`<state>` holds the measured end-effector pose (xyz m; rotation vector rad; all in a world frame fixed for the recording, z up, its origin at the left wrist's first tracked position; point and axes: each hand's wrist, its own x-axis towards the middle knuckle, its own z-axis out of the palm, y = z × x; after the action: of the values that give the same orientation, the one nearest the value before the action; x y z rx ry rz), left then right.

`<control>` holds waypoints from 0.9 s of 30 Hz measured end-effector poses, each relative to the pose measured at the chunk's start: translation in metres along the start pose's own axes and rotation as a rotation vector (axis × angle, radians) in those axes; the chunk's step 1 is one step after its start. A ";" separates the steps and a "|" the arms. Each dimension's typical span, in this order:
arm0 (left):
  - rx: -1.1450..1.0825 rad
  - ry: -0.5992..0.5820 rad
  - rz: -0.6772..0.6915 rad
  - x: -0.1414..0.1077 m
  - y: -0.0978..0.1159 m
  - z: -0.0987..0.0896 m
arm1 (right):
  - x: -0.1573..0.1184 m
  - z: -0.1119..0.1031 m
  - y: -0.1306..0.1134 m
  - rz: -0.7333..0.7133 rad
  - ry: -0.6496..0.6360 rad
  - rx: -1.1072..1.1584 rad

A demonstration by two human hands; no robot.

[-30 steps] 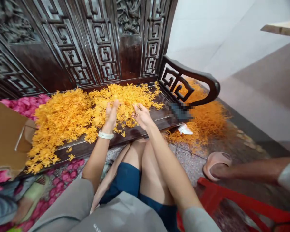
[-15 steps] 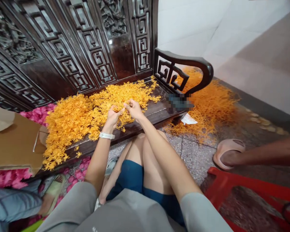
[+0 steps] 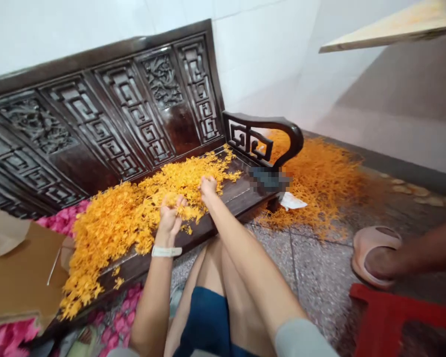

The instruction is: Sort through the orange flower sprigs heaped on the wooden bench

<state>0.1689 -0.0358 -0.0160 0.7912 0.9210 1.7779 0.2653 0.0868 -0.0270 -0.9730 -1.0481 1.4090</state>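
A long heap of small yellow plastic flower pieces (image 3: 107,218) covers much of the dark carved wooden bench seat (image 3: 228,196). My left hand (image 3: 170,218), with a pale band on its wrist, is raised at the heap's front edge. Its fingers curl around yellow flower pieces (image 3: 167,200), though their exact outline is blurred. Farther right and a little higher, my right hand (image 3: 208,188) is over the heap with its fingers pressed together. What lies between those fingertips is hidden against the yellow behind them. The two hands are apart.
Orange stringy pieces (image 3: 319,173) are piled on the floor beyond the bench's armrest (image 3: 267,121). A cardboard box (image 3: 18,277) stands at left among pink petals (image 3: 121,317). A person's slippered foot (image 3: 379,258) and a red stool (image 3: 397,312) are at right.
My hands, which met fingertip to fingertip over the heap, have separated; the left is now lower and to the left of the right. The view has tilted up.
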 end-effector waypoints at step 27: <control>0.101 0.378 0.040 0.015 0.008 0.002 | -0.025 -0.016 -0.022 -0.237 -0.788 -0.096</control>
<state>0.1617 -0.0233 -0.0067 0.5451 1.2571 1.9662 0.2885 0.0642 -0.0095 -0.3125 -1.7514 1.5791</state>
